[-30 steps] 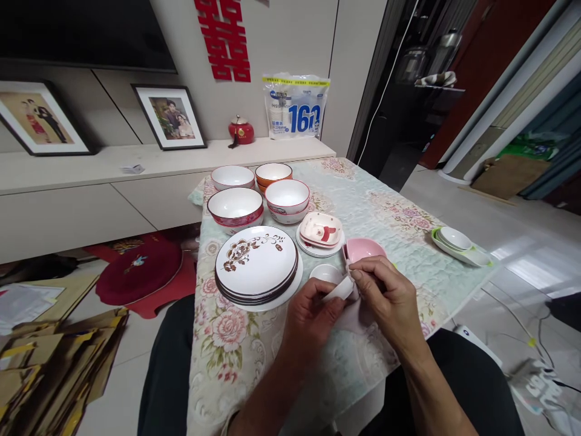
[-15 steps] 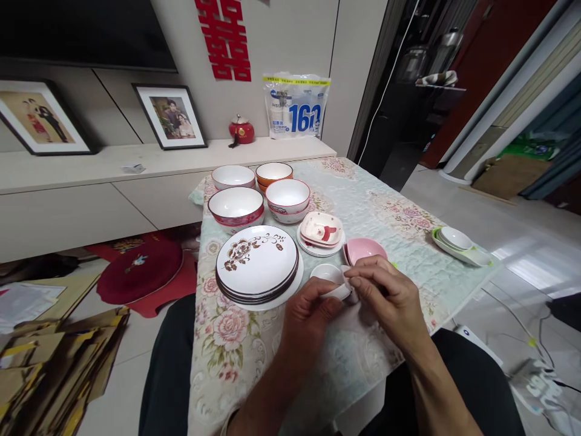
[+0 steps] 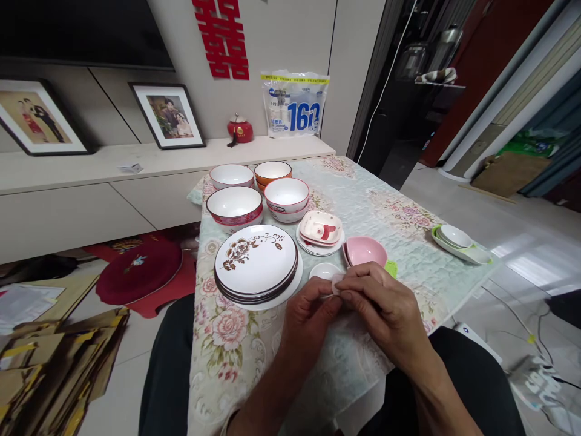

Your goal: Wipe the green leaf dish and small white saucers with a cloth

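My left hand (image 3: 311, 309) is closed in a pinch, thumb and forefinger at a small, thin, whitish piece (image 3: 336, 283). My right hand (image 3: 381, 300) meets it from the other side, its fingertips also closed on that piece. Its exact kind is hard to make out, as the fingers cover much of it. Just behind the fingertips is a small white dish (image 3: 324, 270), its near side hidden by my hands. Pink bowls (image 3: 367, 249) stand beyond my right hand, with a bright green item (image 3: 391, 268) beside them. A stack of brown-flowered plates (image 3: 256, 260) lies left of my hands.
Small square dishes (image 3: 321, 227) rest on white plates. Behind them stand stacked bowls: red-rimmed (image 3: 287, 192), dark-rimmed (image 3: 235, 203), orange (image 3: 273, 172) and pale (image 3: 232, 175). Near the right table edge, a green-edged tray (image 3: 472, 257) carries small white bowls. A flowered cloth (image 3: 231, 330) covers the table.
My right hand has shifted slightly left and down, closer to my left hand. The whitish piece now shows upright between my fingertips. More of the green item is visible.
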Available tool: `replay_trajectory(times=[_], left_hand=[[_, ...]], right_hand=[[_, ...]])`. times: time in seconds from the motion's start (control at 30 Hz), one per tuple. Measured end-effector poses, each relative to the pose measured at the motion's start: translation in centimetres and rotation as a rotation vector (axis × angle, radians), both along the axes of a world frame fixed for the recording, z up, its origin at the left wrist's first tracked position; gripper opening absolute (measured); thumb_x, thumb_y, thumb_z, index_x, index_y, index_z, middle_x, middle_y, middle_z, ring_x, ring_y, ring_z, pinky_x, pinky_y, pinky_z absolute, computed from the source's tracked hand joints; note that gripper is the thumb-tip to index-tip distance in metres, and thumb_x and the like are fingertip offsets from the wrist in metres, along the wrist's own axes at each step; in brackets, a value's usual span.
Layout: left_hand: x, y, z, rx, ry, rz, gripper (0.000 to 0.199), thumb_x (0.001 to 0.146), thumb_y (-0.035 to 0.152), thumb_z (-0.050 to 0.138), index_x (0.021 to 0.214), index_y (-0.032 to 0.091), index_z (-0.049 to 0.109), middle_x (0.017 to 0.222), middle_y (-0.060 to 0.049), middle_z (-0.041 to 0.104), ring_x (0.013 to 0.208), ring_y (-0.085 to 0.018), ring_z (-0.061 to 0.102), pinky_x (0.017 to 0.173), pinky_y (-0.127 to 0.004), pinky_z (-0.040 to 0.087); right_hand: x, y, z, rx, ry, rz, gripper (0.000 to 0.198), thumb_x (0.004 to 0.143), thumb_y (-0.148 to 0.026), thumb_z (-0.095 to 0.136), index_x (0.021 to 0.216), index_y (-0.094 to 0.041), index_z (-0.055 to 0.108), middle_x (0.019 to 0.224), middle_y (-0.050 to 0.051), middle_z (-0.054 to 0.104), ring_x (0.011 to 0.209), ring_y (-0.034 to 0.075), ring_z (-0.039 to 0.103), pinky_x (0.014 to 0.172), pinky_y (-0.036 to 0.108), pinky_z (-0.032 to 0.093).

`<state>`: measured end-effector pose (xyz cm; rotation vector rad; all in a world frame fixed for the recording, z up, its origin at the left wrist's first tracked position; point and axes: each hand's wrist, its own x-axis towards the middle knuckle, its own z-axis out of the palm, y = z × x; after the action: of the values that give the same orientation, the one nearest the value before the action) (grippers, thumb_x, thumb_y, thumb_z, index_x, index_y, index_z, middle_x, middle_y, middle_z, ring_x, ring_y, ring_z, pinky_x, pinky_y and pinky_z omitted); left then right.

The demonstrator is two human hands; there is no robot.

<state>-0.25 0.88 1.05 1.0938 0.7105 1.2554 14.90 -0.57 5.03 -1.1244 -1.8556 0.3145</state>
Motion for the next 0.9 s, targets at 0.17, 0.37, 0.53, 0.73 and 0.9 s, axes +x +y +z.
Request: replay_trajectory(times=[0.17,0.37,0.53,0.73,0.9], left_hand=[[-0.1,0.0,0.3,-0.048,-0.067,-0.041,0.009,0.086,0.022,0.071,0.090,0.021,0.079,0.092,-0.003,0.072,0.092,-0.019,0.064,0.088,-0.031,0.047],[0.1,0.0,-0.1,-0.102,-0.067,-0.061,0.012,0.086,0.029,0.073,0.087,0.018,0.073,0.083,-0.001,0.069,0.079,-0.014,0.060,0.077,-0.027,0.047],[0.1,0.1,-0.4,-0.096,-0.069,-0.043,0.012,0.085,0.030,0.074,0.084,0.018,0.072,0.076,0.002,0.065,0.070,-0.011,0.054,0.069,-0.023,0.044],[0.0,0.1,0.0,-0.133,-0.196,-0.093,0.006,0.086,0.024,0.073,0.087,0.019,0.076,0.087,-0.001,0.072,0.087,-0.015,0.062,0.086,-0.027,0.046],[0.2,0.1,-0.1,-0.189,-0.245,-0.100,0.009,0.083,0.026,0.077,0.087,0.017,0.076,0.083,-0.001,0.073,0.080,-0.013,0.062,0.081,-0.025,0.047]], right_hand=[[1.6,1.5,-1.3,-0.095,0.184,-0.049,0.011,0.095,-0.020,0.064,0.095,-0.024,0.074,0.093,0.003,0.070,0.091,0.018,0.066,0.079,0.031,0.052],[0.9,1.2,-1.4,-0.051,0.145,-0.116,0.012,0.094,-0.018,0.064,0.096,-0.023,0.075,0.091,0.004,0.067,0.089,0.018,0.064,0.077,0.032,0.051],[-0.5,0.2,-0.6,0.001,-0.006,-0.013,0.021,0.096,-0.011,0.058,0.105,-0.022,0.073,0.098,0.006,0.062,0.090,0.016,0.063,0.076,0.029,0.050],[1.4,1.6,-1.9,-0.061,0.207,-0.089,0.013,0.093,-0.020,0.066,0.099,-0.026,0.076,0.093,0.003,0.064,0.092,0.018,0.062,0.079,0.030,0.049],[1.0,1.3,-1.7,-0.105,0.269,-0.166,0.009,0.091,-0.022,0.069,0.098,-0.026,0.074,0.094,0.002,0.069,0.089,0.018,0.065,0.078,0.030,0.050]])
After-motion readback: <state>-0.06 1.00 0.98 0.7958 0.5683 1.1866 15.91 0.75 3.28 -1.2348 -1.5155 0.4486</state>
